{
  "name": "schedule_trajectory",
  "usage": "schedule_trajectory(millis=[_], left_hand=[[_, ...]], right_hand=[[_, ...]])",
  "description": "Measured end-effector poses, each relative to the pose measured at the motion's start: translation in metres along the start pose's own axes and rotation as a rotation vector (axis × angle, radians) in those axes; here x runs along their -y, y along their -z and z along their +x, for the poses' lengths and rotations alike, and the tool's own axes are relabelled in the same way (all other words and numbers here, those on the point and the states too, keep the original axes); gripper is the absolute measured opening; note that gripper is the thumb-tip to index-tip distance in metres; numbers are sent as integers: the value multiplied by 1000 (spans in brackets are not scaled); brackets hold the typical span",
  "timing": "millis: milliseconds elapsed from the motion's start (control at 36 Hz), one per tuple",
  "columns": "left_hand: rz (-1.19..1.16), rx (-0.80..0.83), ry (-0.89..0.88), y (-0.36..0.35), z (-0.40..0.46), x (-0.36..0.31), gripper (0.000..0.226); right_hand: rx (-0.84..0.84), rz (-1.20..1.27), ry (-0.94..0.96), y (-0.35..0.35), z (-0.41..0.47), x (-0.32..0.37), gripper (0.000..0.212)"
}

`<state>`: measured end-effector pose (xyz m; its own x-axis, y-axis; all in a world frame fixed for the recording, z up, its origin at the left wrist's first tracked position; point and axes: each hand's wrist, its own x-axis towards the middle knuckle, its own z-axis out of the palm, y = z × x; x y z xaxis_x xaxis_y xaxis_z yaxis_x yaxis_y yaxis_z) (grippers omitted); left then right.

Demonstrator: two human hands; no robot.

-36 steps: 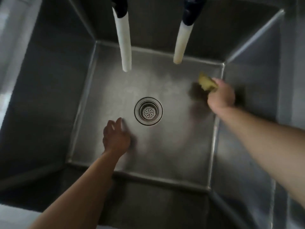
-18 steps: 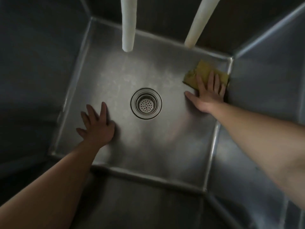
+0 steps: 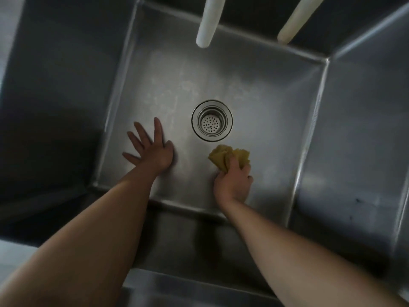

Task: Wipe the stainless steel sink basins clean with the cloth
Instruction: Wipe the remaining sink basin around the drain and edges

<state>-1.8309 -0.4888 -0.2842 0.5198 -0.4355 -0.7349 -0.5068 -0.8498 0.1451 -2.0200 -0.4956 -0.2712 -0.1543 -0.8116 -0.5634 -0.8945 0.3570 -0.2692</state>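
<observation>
Cloth (image 3: 229, 157) in right hand (image 3: 234, 185), beside drain (image 3: 212, 120).

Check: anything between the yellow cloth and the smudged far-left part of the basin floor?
Only the round metal drain strainer, just beyond the crumpled yellow cloth gripped by the right hand. The left hand rests flat, off to the left.

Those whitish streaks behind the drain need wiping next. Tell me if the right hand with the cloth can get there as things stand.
Probably yes. The right hand grips the cloth just in front of the drain, and the basin floor beyond it toward the streaks lies bare. The left hand rests off to the side.
</observation>
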Motion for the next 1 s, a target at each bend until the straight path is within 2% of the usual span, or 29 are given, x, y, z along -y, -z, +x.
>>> schedule_trajectory(millis=[139,222,278,361,417,528,639,722,806,1000], left_hand=[[-20,16,-31,3,-1,2,69],[-12,15,-32,3,-2,-1,69],[-4,15,-14,3,-2,-2,69],[5,7,-10,1,0,-3,69],[10,-6,-10,0,1,-3,69],[19,-23,-1,-3,5,-3,69],[22,-44,10,-5,6,-4,68],[24,-44,5,-6,6,-4,68],[26,-49,2,-6,6,-3,68],[10,-17,-11,-2,4,-1,69]], right_hand=[[103,379,-71,10,18,37,34],[-31,509,-43,44,59,55,27],[-172,412,77,78,95,64,30],[-321,132,231,129,157,75,37],[-299,-34,299,147,196,81,33],[-147,-138,341,134,239,87,34],[-166,-294,395,100,215,84,36],[-126,-415,546,75,177,75,35],[-84,-428,681,53,132,60,34],[62,-402,647,38,90,49,39]])
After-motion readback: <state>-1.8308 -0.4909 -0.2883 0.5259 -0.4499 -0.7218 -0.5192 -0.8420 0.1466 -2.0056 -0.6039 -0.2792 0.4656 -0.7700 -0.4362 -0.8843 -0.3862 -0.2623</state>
